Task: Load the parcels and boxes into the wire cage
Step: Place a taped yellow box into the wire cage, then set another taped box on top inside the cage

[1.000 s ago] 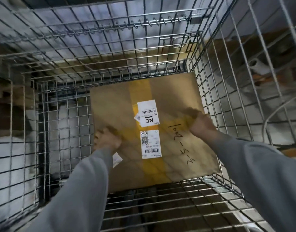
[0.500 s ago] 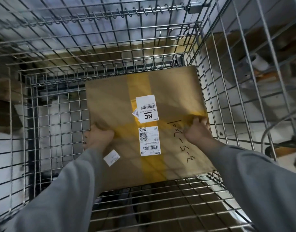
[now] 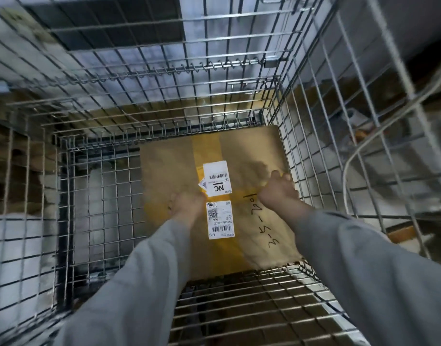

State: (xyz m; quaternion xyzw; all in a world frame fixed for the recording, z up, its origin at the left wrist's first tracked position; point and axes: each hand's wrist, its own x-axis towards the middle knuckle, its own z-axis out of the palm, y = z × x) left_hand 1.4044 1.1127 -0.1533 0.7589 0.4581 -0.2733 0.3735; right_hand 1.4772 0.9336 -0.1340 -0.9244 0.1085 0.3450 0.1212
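Left grip (image 3: 185, 206) flat on box (image 3: 249, 151) top; right grip (image 3: 279, 189) curled, clasp unclear; cage (image 3: 94, 171) around both.

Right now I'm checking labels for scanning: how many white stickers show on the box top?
3: a large NC label at the centre, a small sticker tucked at its left edge, and a QR label just below, beside the left hand. The sleeves may hide more.

Dim, cool light from above; edges bow and blur (wide-angle lens).
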